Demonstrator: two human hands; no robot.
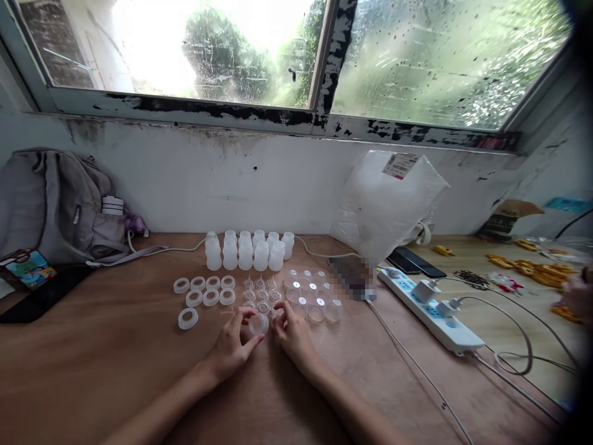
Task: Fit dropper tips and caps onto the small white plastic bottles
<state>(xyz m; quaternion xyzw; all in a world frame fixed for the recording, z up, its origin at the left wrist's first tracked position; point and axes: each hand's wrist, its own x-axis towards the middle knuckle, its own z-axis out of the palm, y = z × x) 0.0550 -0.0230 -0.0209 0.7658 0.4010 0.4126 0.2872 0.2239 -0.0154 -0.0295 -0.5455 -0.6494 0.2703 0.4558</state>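
Left hand (233, 343): pinching a translucent round piece (258, 324), well short of the surface's far edge (171, 235).
Right hand (294, 337): curled beside clear teats (263, 307), grip impossible to tell.
Rings (211, 303), caps (316, 315): lying loose, apparently unjoined.
Bottles (245, 254): standing grouped near far edge.

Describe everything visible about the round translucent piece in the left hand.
The translucent piece is whitish and round with a rim, apparently plastic. It sits tilted in the grip of the left hand, between thumb and fingers, near the clear small parts. The right hand is close beside it; finer detail is too small to tell.
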